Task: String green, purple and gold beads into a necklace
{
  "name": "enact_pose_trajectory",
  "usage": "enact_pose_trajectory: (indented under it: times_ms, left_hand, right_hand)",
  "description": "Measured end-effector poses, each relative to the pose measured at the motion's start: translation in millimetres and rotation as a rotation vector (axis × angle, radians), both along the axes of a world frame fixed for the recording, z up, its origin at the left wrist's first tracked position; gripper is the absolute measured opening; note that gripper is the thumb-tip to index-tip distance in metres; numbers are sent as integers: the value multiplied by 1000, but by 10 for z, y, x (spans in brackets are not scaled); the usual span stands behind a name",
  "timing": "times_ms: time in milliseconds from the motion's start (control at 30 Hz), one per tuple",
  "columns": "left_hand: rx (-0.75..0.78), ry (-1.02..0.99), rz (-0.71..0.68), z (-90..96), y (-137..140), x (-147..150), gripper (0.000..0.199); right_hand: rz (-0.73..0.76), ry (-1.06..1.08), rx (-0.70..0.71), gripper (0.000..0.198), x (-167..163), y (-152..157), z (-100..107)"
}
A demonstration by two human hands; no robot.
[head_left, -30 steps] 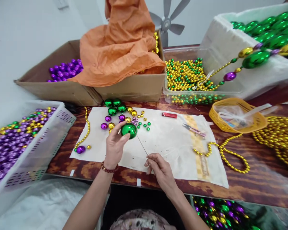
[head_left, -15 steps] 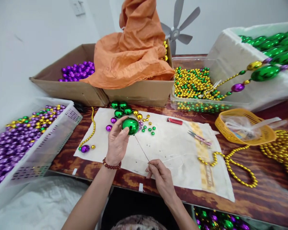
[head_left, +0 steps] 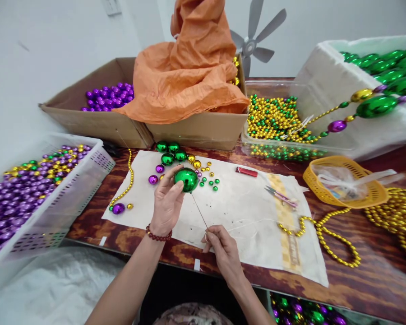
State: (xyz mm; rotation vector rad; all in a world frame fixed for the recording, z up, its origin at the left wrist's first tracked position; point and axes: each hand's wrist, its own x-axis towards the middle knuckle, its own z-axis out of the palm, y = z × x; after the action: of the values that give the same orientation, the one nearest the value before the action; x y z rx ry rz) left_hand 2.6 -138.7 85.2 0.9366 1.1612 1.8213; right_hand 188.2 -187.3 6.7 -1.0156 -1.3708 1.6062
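Observation:
Between the thumb and fingers of my left hand (head_left: 168, 198) is a large shiny green bead (head_left: 186, 180), raised above the white cloth (head_left: 257, 216). My right hand (head_left: 221, 246) pinches the lower end of a thin, dark needle (head_left: 199, 211). Its upper end meets the underside of the bead; whether it passes inside is hidden. A pale thread (head_left: 253, 222) runs right across the cloth towards a gold bead string (head_left: 301, 229). Behind the held bead lie loose green beads (head_left: 167, 159), purple beads (head_left: 153, 179) and small gold beads (head_left: 196, 164).
Cardboard boxes (head_left: 196, 133) with an orange cloth (head_left: 186, 85) stand behind. A white basket of purple beads (head_left: 96, 158) is at left. A red-handled tool (head_left: 246, 171), scissors (head_left: 281, 196) and a yellow basket (head_left: 345, 203) sit to the right.
The view has shifted slightly. My right hand has moved a little left and the needle sits steeper against the green bead. Both hands keep their grips.

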Motion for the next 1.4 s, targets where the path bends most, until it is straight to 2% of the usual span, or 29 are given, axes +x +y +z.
enact_pose_trajectory:
  times_ms: [300,467,633,767,867,967,1067,1167,1267,1400]
  left_hand:
    - [-23,52,-7,5,-163,237,39]
    - [-23,176,-30,-18,-261,295,38]
    - [-70,256,-32,-88,-332,382,38]
    - [-162,355,-139,-191,-410,445,48]
    - [-194,439,-210,-321,-355,372,43]
    - [-229,643,-114,-497,-106,194,31]
    - [-185,1036,20,-664,233,17,24]
    - [-222,1338,110,-757,475,-60,23]
    - [-251,1494,142,-791,555,-36,22]
    - [-254,1579,116,-831,548,36,16]
  right_hand:
    - [-52,94,-13,23,-149,28,75]
    - [-79,134,13,24,-202,54,110]
    - [-104,141,-52,23,-236,114,232]
    - [-168,127,-96,26,-159,186,246]
    - [-209,78,-138,27,18,226,165]
    - [-249,66,-205,27,211,243,75]
    - [-268,91,-247,28,318,243,19]
    - [-256,115,-269,28,335,237,-6]
    - [-240,138,-279,27,325,230,-13]
    - [-235,119,-243,26,330,225,-16]
